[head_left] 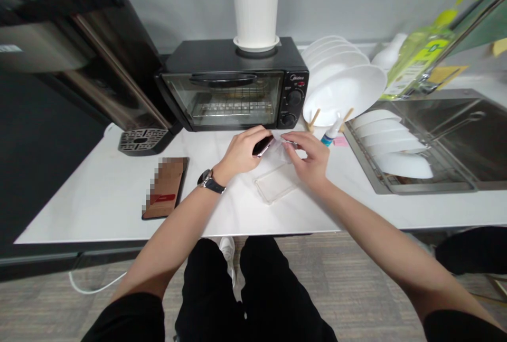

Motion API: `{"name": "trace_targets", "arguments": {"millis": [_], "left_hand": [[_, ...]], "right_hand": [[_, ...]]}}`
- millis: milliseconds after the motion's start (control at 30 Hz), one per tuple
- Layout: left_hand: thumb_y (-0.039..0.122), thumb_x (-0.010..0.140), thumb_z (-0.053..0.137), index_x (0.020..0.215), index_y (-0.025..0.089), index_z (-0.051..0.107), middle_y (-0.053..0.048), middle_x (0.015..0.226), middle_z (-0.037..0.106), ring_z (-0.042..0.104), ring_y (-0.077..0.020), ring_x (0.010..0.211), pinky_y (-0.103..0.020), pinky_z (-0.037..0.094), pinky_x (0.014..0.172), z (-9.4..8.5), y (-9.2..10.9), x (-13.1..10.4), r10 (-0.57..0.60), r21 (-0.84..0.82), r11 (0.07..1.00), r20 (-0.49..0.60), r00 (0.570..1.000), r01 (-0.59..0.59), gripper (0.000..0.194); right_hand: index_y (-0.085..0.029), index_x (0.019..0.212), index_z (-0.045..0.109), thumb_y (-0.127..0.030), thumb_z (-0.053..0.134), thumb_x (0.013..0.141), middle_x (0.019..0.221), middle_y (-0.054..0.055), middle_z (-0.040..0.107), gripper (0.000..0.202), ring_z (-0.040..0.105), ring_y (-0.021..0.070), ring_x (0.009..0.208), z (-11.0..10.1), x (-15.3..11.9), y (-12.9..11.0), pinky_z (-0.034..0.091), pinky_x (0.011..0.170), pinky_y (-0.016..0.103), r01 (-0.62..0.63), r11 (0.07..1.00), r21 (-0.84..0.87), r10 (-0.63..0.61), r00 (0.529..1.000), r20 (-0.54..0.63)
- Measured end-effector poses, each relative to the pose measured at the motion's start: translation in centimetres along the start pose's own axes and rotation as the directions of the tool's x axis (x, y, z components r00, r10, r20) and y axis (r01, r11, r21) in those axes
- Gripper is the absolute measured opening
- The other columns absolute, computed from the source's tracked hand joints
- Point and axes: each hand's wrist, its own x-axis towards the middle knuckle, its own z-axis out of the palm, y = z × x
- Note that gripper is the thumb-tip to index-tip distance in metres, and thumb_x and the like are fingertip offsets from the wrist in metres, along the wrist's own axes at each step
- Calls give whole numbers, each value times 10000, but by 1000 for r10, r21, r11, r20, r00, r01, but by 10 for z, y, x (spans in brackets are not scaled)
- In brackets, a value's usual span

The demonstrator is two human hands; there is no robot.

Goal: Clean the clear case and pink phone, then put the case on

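white desk, a person standing at it in black trousers, one white shoe visible below the edge.

the left hand is closed around a dark phone, which is held tilted above the desk, in front of the oven. a watch with a black strap sits on the same wrist. the right hand is narrow, thumb and fingers pinching a thin pale sheet beside the phone's right end; whether the sheet is film or tissue cannot be told.

a transparent phone case lies flat on the desk below the two hands, its right end partly covered by the right hand. left of the left forearm lies a dark-edged device with a brown and red face, partly blurred out.

the oven is black with a glass door; a white pot on a saucer stands on top. to its left stands a black drink machine with a drip tray. to its right, white plates lean in a row. a small blue and white bottle stands near the right hand, a pink paper beside it. white bowls rest in a wire rack at the sink; a green soap bottle stands behind.
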Motion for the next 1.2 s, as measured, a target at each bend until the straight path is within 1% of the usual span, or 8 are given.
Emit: {"name": "trace_targets", "arguments": {"millis": [200, 300, 400, 567, 767, 967, 1100, 1200], "left_hand": [[101, 846, 558, 1195, 201, 686, -78, 1145, 729, 701, -228, 1039, -317, 528, 838, -1, 6, -1, -64, 59, 996, 50, 997, 61, 385], [87, 769, 553, 1208, 215, 687, -65, 1152, 735, 704, -230, 1044, -321, 530, 840, -1, 10, -1, -97, 53, 994, 65, 993, 94, 476], [178, 775, 604, 1218, 218, 679, -59, 1088, 722, 695, -232, 958, -322, 517, 779, -1, 15, -1, -83, 46, 996, 82, 993, 79, 451], [253, 809, 635, 1243, 196, 669, -71, 1103, 712, 693, -241, 959, -331, 501, 749, 0, 21, 0, -62, 42, 997, 59, 996, 59, 439], [79, 767, 559, 1215, 210, 698, -56, 1173, 748, 713, -228, 1041, -331, 539, 830, 5, 22, 0, -154, 67, 986, 29, 988, 152, 487], [177, 910, 572, 1130, 196, 704, -80, 1099, 747, 715, -237, 1017, -329, 552, 836, 6, 21, 0, -99, 111, 989, 35, 994, 94, 257], [160, 907, 571, 1134, 199, 693, -76, 1100, 745, 718, -236, 1015, -319, 540, 797, 6, 22, 0, -90, 137, 987, 40, 995, 84, 260], [159, 892, 574, 1139, 199, 696, -78, 1089, 740, 718, -242, 1017, -327, 547, 804, 6, 22, 0, -117, 158, 981, 42, 992, 109, 278]], "right_hand": [[-334, 1276, 778, -180, 707, 985, 1040, 49, 785, 337, 765, 171, 908, 3, -4, 2, 659, 765, 318, 165, 986, 0, -164, 984, 71], [-351, 1359, 722, -158, 716, 975, 1049, 49, 779, 430, 757, 177, 896, 4, -9, -1, 664, 737, 331, 298, 954, 33, -299, 944, 140], [-341, 1325, 726, -175, 701, 991, 1004, 32, 777, 374, 746, 173, 879, 7, -12, -6, 666, 720, 322, 360, 932, 47, -362, 909, 206], [-289, 1415, 672, -145, 703, 981, 988, 51, 761, 458, 733, 177, 864, 7, -13, -2, 665, 712, 326, 458, 887, 61, -461, 867, 190], [-387, 1407, 682, -171, 715, 971, 1007, 34, 768, 488, 745, 203, 870, 3, -10, 5, 652, 717, 376, 404, 914, -37, -400, 913, 85], [-348, 1339, 736, -163, 678, 992, 1007, 56, 744, 398, 723, 184, 858, -1, -2, 16, 623, 652, 322, 253, 957, -141, -252, 967, 28], [-331, 1225, 792, -239, 668, 1008, 984, 53, 750, 266, 726, 194, 858, -3, -1, 19, 633, 692, 359, 159, 977, -143, -158, 987, 22], [-338, 1243, 783, -216, 675, 1001, 980, 47, 745, 292, 726, 188, 856, 0, -3, 12, 631, 700, 353, 168, 980, -103, -166, 986, 27]]}}
